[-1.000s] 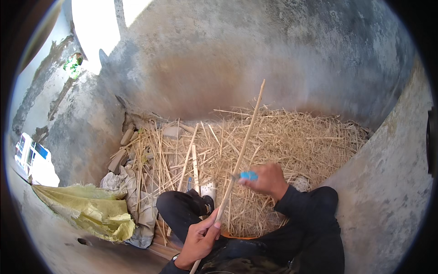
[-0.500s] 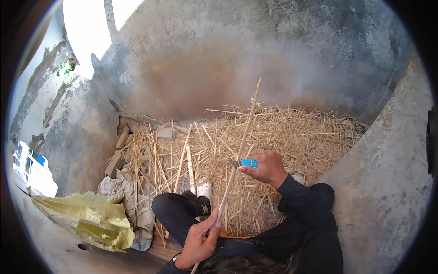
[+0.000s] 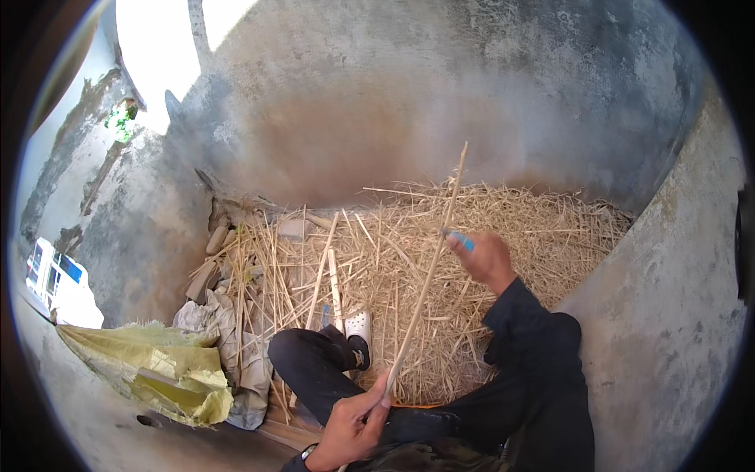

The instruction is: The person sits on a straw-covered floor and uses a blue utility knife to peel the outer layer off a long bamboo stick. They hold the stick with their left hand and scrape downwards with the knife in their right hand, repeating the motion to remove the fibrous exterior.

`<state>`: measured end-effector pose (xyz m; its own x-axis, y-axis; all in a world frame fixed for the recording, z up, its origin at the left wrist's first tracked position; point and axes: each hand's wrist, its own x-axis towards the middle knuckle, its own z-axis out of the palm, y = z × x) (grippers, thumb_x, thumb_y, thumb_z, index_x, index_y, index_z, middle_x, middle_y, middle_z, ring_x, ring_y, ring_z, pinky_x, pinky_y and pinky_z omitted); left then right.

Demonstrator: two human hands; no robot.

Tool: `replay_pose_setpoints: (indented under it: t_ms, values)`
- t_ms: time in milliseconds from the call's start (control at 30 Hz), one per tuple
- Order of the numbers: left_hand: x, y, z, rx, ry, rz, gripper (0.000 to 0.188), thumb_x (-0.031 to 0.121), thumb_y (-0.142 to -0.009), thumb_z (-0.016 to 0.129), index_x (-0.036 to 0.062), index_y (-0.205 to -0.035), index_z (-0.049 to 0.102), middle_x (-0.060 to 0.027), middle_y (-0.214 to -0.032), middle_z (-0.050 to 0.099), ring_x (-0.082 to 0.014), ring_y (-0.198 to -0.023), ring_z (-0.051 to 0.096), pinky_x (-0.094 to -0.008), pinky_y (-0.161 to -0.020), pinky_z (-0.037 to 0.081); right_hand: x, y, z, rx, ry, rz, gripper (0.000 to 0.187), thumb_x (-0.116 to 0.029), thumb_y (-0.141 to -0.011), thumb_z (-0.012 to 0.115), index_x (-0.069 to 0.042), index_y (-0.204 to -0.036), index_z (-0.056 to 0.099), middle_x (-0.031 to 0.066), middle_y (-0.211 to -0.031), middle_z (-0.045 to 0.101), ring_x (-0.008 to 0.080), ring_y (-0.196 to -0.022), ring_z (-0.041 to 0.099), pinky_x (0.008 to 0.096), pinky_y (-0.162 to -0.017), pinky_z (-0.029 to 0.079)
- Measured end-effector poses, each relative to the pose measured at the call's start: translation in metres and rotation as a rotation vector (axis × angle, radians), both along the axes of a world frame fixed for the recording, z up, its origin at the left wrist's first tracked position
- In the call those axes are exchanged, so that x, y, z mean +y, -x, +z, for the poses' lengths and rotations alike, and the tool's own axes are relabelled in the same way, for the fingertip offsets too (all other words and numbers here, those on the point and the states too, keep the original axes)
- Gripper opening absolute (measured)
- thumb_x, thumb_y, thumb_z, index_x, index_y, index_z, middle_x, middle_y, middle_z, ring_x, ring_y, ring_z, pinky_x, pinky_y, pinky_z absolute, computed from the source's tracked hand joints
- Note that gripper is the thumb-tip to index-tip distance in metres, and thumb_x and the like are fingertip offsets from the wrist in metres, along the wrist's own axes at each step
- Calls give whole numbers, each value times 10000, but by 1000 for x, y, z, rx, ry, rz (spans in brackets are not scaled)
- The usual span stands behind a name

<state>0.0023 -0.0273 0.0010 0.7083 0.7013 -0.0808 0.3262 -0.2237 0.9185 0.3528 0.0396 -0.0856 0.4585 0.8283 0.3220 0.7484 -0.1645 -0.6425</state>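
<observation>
Farther up the stick (image 3: pixel 427 295) than half a second ago, the right hand (image 3: pixel 486 258) has slid toward the tip, carrying the blue-handled knife (image 3: pixel 463 242) with it, and the stick's upper end has swung slightly to the right. That hand is closed around the knife's handle, the small dark blade at the stick's side, though blur hides whether it bites in. Below, the left hand (image 3: pixel 354 425) pinches the stick between thumb and fingers near its lower part, so that it slants up and away over a thick bed of straw-like shavings (image 3: pixel 535 236). Of the container-like things, a yellow-green woven sack (image 3: pixel 157 362) lies crumpled at the left, one flap folded open; what it holds, if anything, cannot be told. A greyish sack (image 3: pixel 248 362) slumps just beside it, its inside hidden, with long thin strips (image 3: pixel 267 267) lying across and behind it. Near the strips, a white clog (image 3: pixel 358 326) is on the person's foot.
</observation>
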Motion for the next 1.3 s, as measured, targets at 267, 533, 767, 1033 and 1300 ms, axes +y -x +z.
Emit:
replay_pose_setpoints:
  t_ms: [267,533,767,1033,1300]
  values:
    - [-20,18,5,66,125,-151,380,174,-994,503,34,-1348,514,42,-653,465,-49,-571,413,-224,-503,361,4,-137,-12,-90,3,-382,838,-787,-853,332,-40,-508,488,130,-526,529,312,-519,553,455,-504,408]
    - [0,19,-10,-219,769,79,431,128,-995,488,-13,-1397,420,-22,-661,512,-59,-465,424,-186,-443,358,-5,-130,2,-42,-69,-450,783,-746,-867,392,-60,-504,491,78,-484,483,254,-458,490,414,-462,371]
    - [28,-4,-13,-290,739,76,435,184,-1016,453,10,-1411,402,-12,-603,461,-59,-394,387,-190,-375,334,-49,62,25,-169,-52,346,665,-704,-823,526,-82,-613,631,105,-466,514,254,-432,564,390,-433,434]
    - [25,-13,-1,-227,644,96,404,199,-1021,436,-38,-1348,442,18,-566,421,-47,-369,355,-185,-402,316,-33,51,12,-158,12,180,725,-790,-788,468,-115,-567,615,85,-466,542,260,-429,581,395,-420,444]
    - [21,-15,7,-241,692,89,392,207,-1022,432,-65,-1304,459,26,-546,386,-46,-357,335,-203,-416,314,-24,30,11,-196,-84,111,720,-774,-819,444,-120,-563,605,61,-439,510,222,-384,545,361,-386,419]
